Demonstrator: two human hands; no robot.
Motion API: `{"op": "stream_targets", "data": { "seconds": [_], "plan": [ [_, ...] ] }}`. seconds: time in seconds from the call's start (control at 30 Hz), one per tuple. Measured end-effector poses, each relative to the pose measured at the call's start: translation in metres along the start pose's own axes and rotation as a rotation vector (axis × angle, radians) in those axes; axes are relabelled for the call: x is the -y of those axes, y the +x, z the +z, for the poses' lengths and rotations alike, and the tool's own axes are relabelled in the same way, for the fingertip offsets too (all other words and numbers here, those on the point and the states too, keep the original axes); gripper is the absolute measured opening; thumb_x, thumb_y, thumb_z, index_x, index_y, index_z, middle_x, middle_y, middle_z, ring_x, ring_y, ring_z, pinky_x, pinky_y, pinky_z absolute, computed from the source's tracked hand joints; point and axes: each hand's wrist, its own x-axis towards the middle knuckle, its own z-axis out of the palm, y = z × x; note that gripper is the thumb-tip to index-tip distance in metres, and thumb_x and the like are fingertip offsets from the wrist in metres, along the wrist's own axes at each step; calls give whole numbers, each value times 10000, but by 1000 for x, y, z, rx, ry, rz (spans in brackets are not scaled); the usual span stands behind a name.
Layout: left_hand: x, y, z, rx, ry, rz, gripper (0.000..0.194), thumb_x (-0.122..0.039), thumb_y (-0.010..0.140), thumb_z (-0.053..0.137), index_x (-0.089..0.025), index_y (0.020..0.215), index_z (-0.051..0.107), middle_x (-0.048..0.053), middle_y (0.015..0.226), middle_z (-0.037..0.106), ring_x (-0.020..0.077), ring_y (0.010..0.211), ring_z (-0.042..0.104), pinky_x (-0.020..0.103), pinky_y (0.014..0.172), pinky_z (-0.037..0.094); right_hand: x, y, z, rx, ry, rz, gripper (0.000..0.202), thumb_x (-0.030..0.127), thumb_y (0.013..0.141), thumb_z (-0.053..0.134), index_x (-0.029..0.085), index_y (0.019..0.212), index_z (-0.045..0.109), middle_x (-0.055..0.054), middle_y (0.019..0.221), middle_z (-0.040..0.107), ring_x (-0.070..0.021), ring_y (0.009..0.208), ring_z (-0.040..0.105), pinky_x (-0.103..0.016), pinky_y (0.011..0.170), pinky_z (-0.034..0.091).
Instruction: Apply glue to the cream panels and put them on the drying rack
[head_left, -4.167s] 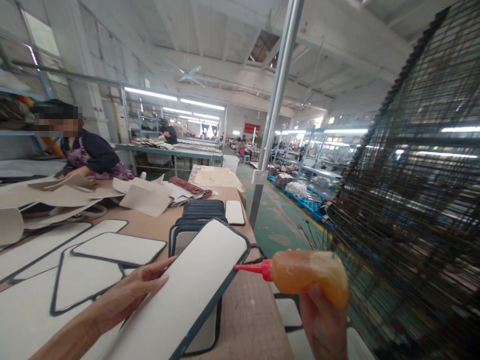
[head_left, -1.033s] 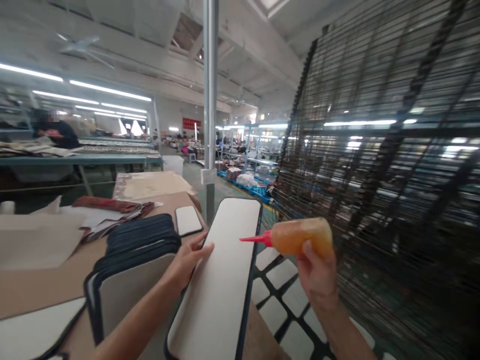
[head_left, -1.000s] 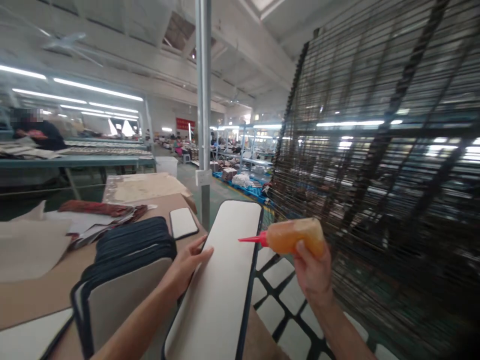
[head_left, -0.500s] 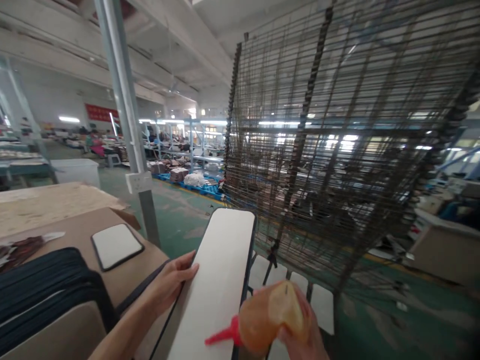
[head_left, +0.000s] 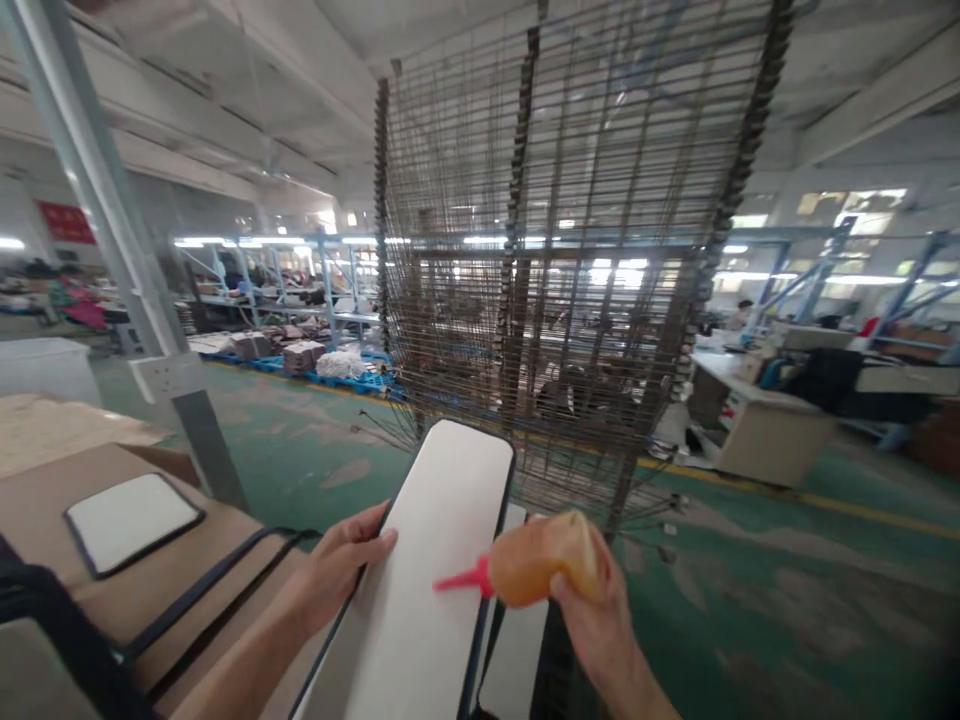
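Note:
A long white panel with a dark edge slants up through the lower middle. My left hand grips its left edge, thumb on the white face and fingers partly hidden beneath. On the right, my right hand is closed around an amber squeeze bottle. The bottle lies nearly level, its red nozzle pointing left over the panel; whether the tip touches the surface I cannot tell.
A smaller white panel lies on the brown table at left, near dark-edged pieces. A tall wire rack stands ahead. A metal post rises at left.
The view has turned right, so the post and table have shifted left. My right hand and the bottle have moved up along the panel. My left hand keeps its hold.

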Motion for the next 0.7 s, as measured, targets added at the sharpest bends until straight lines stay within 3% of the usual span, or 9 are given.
{"op": "stream_targets", "data": {
  "seconds": [0.03, 0.13, 0.2, 0.27, 0.37, 0.43, 0.5, 0.6, 0.7],
  "plan": [
    [5, 2, 5, -8, 0, -15, 520, -298, 618, 822, -162, 1105, 698, 65, 914, 760, 214, 714, 685, 263, 645, 519, 1, -19, -7, 102, 21, 78, 555, 358, 548, 861, 208, 1044, 659, -111, 963, 741, -309, 844, 708, -418, 742, 586],
    [22, 7, 19, 4, 14, -29, 518, -298, 639, 809, -163, 1125, 689, 66, 922, 759, 219, 735, 687, 267, 661, 522, 11, -44, -25, 168, 67, 155, 603, 393, 523, 867, 221, 1059, 651, -120, 971, 744, -339, 848, 709, -446, 742, 587],
    [31, 6, 32, 55, 52, -17, 498, -296, 687, 774, -172, 1158, 674, 68, 961, 753, 227, 758, 688, 273, 670, 522, 25, -26, -36, 81, 38, 119, 624, 317, 522, 878, 241, 1089, 630, -91, 1011, 736, -312, 919, 694, -434, 832, 558],
    [36, 5, 46, 117, 95, -5, 479, -290, 733, 736, -181, 1192, 656, 70, 1010, 743, 234, 792, 688, 281, 690, 521, 38, 6, -46, -167, -32, -46, 594, 294, 529, 873, 220, 1066, 630, -78, 1015, 724, -281, 919, 686, -423, 864, 542],
    [37, 6, 66, 146, 98, -11, 479, -295, 749, 720, -188, 1210, 645, 68, 1058, 731, 241, 855, 680, 284, 725, 520, 43, 37, -61, -270, -57, -114, 589, 301, 534, 870, 251, 1064, 618, -13, 1040, 702, -203, 940, 658, -343, 917, 506],
    [38, 10, 72, 109, 74, -24, 506, -308, 711, 750, -180, 1191, 655, 67, 1041, 737, 237, 859, 678, 271, 717, 518, 35, 25, -67, -272, -75, -93, 576, 286, 533, 874, 246, 1054, 632, -8, 997, 715, -189, 892, 667, -304, 865, 528],
    [40, 18, 72, 69, 67, -44, 538, -319, 665, 783, -163, 1167, 667, 71, 1002, 747, 229, 827, 682, 254, 686, 514, 22, -8, -69, -229, -93, -33, 580, 286, 519, 882, 207, 1047, 655, -57, 954, 735, -230, 836, 691, -319, 769, 567],
    [46, 32, 67, 49, 72, -60, 556, -328, 635, 801, -147, 1145, 674, 74, 973, 752, 224, 807, 683, 240, 648, 503, 10, -50, -64, -48, -44, 86, 673, 417, 466, 893, 206, 1062, 662, -101, 952, 745, -294, 807, 709, -363, 696, 589],
    [47, 41, 66, 45, 74, -74, 567, -341, 620, 812, -146, 1134, 674, 69, 971, 752, 227, 824, 683, 240, 642, 502, 15, -34, -62, -96, -64, 44, 666, 437, 437, 898, 201, 1015, 667, -110, 925, 744, -307, 791, 703, -409, 705, 586]
  ]
}}
